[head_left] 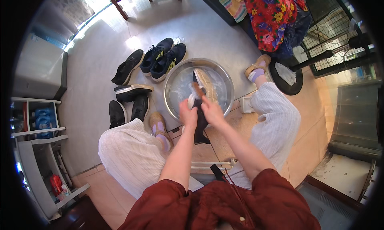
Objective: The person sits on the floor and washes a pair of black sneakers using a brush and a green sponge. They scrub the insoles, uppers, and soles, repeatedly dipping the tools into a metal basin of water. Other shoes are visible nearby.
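Between my feet, a round metal basin [167,88] holds cloudy water. A shoe with a beige sole [205,84] lies in it, a dark edge showing along its left side. My right hand [213,113] is closed round a brush [198,89] with a brown back and pale bristles, over the basin. My left hand [188,113] is closed on a dark shoe [201,128] with a white edge; this shoe reaches over the basin's near rim. My fingers hide part of it, and the bristles' exact contact is unclear.
Left of the basin stand navy sneakers [170,61], a black shoe [128,67] and several other dark shoes [140,107]. A chair [118,4] is at the back. Floral cloth [272,18] hangs back right, near a round black stand base [286,78]. Shelving [38,130] lines the left.
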Tool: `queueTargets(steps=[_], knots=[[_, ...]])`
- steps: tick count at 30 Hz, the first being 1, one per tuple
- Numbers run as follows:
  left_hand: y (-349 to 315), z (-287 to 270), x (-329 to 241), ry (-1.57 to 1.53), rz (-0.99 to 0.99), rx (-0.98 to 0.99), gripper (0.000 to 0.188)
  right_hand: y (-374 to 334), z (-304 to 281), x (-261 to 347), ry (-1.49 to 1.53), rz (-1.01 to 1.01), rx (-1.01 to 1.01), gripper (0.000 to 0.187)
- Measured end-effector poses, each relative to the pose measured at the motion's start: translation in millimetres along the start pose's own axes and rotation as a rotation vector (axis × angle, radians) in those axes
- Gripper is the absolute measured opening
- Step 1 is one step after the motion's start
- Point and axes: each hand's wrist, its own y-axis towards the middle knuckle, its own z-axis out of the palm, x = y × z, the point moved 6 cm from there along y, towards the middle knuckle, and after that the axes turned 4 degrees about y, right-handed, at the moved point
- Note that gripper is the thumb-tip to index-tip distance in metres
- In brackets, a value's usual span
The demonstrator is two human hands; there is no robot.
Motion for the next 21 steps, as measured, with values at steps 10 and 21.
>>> queueTargets(steps=[10, 21], knots=[[-2, 0, -5, 0.026, -0.072, 0.037, 0.056, -39, -6, 15, -0.313, -0.151, 0.084, 0.047], [-23, 1, 46, -0.056, -0.127, 0.538, 0.117, 36, -27, -25, -0.414, 0.003, -0.012, 0.050]])
